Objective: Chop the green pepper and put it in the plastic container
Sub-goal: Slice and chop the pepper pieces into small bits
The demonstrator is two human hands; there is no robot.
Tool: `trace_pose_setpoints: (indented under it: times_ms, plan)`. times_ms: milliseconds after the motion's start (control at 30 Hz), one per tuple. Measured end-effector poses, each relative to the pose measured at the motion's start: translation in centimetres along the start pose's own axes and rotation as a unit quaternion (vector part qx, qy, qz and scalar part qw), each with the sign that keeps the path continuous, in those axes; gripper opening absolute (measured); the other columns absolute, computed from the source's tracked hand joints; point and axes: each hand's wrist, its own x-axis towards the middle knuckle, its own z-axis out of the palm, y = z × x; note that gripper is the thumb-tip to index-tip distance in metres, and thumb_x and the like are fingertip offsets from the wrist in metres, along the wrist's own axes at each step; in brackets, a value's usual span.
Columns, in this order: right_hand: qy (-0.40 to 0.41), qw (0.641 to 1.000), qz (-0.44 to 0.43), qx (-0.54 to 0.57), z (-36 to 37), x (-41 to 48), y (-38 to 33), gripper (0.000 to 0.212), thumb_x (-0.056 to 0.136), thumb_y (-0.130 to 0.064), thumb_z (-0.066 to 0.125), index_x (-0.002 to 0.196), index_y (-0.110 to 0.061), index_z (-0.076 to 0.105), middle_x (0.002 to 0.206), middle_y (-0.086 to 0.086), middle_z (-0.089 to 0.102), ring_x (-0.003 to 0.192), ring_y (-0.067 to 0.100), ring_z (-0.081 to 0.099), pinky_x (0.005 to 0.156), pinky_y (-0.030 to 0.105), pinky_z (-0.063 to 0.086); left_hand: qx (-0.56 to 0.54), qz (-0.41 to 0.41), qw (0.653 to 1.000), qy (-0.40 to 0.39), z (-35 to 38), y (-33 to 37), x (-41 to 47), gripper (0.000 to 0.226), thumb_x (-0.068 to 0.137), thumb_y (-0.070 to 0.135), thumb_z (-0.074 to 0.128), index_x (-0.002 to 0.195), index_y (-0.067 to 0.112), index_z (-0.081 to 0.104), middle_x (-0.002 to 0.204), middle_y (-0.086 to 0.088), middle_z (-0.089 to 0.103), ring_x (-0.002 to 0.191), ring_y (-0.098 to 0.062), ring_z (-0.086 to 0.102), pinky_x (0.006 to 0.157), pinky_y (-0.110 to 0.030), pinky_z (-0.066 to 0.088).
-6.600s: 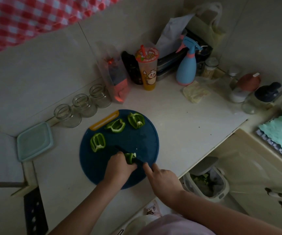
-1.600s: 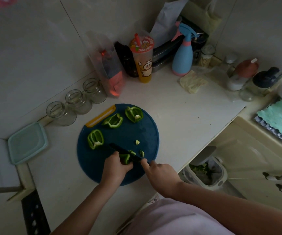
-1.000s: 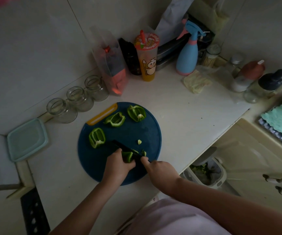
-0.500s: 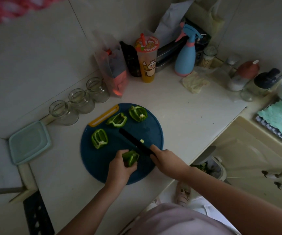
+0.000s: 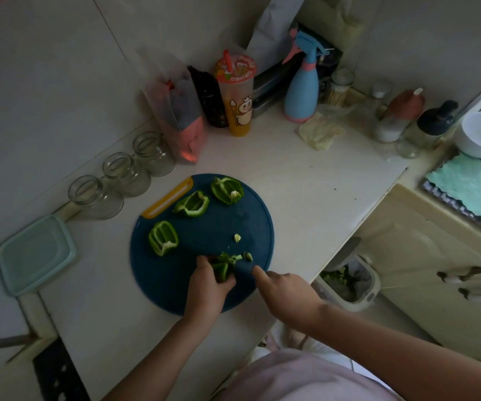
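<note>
1. Clamps the left hand (image 5: 207, 286) round a green pepper piece (image 5: 222, 272), fingers curled over it, pressing it down on the near part of the cutting board (image 5: 213, 224).
2. Curls the right hand (image 5: 287, 290) on a knife (image 5: 243, 266), forefinger stretched forward along it, just beside the held piece.
3. Just past the left fingertips: a small heap of chopped bits (image 5: 235, 257), bright green and ragged. A little farther out, alone: one pale scrap (image 5: 237, 237).
4. Across the far half of the round dark-blue board, apart from one another: a left quarter (image 5: 163, 238), a middle quarter (image 5: 192, 204) and a far quarter (image 5: 227, 191). All uncut, hollow side up, glossy green with paler ribs inside.
5. Off to the left on the counter (image 5: 306, 198), well apart from the board: the plastic container (image 5: 35, 253), pale green, squarish with rounded corners.
6. Hard to make out: the knife blade, only a dark smear against the dark board; its handle, hidden under the right palm; most of the held piece, covered by the left fingers. Cannot tell whether the container is lidded.
</note>
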Motion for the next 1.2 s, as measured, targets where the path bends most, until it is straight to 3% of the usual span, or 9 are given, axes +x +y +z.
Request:
trace_pose_setpoints:
  times_ms: [133,300,400,667,900,1200]
  plan:
    - [-0.017,1.000,-0.007,-0.012,0.0,0.2,-0.1,0.033,0.095,-0.011,0.036,0.128,-0.012,0.032,0.092,0.013,0.055,0.071,0.033,0.056,0.058,0.037,0.040,0.015,-0.016,1.000,-0.001,0.1,0.2,-0.1,0.046,0.075,0.015,0.076,0.107,-0.001,0.047,0.105,-0.018,0.064,0.100,-0.030,0.062,0.078,-0.029,0.048]
    - [-0.032,0.999,0.001,-0.021,-0.4,0.4,-0.4,0.040,0.094,-0.005,0.035,0.132,-0.011,0.028,0.094,0.015,0.053,0.066,0.031,0.049,0.060,0.040,0.044,0.034,-0.021,0.999,0.000,0.2,0.6,-0.2,0.052,0.075,0.018,0.076,0.112,-0.001,0.045,0.105,-0.018,0.063,0.100,-0.030,0.062,0.079,-0.033,0.050]
    - [-0.045,0.998,-0.005,-0.034,-0.5,0.6,-0.3,0.043,0.094,-0.004,0.034,0.135,-0.012,0.023,0.101,0.018,0.054,0.074,0.036,0.059,0.057,0.038,0.039,0.039,-0.033,0.999,0.003,0.3,0.9,-0.2,0.050,0.075,0.020,0.075,0.109,0.000,0.044,0.102,-0.018,0.062,0.098,-0.030,0.061,0.076,-0.033,0.049]
    - [-0.069,0.996,-0.016,0.053,-0.8,1.6,1.0,0.057,0.091,-0.004,0.040,0.141,-0.020,0.018,0.093,0.014,0.061,0.082,0.033,0.060,0.069,0.041,0.050,-0.001,-0.046,0.999,-0.001,0.4,0.9,0.1,0.047,0.076,0.014,0.075,0.112,0.004,0.047,0.097,-0.007,0.061,0.095,-0.024,0.062,0.072,-0.023,0.044]
    - [-0.058,0.996,-0.023,0.058,-1.1,3.2,-0.9,0.035,0.094,-0.007,0.037,0.128,-0.011,0.032,0.092,0.014,0.061,0.080,0.034,0.061,0.061,0.036,0.039,0.000,-0.046,0.999,-0.018,0.2,0.7,0.4,0.048,0.075,0.020,0.077,0.108,0.005,0.045,0.101,-0.010,0.064,0.095,-0.023,0.062,0.068,-0.020,0.040]
    - [-0.038,0.992,0.033,0.112,-2.1,3.4,1.2,0.020,0.099,-0.020,0.036,0.118,-0.015,0.034,0.087,0.013,0.062,0.076,0.033,0.061,0.066,0.044,0.052,-0.031,-0.023,0.999,-0.001,0.5,-0.2,0.0,0.049,0.074,0.012,0.077,0.113,0.009,0.046,0.094,-0.001,0.059,0.087,-0.014,0.060,0.068,-0.015,0.041]
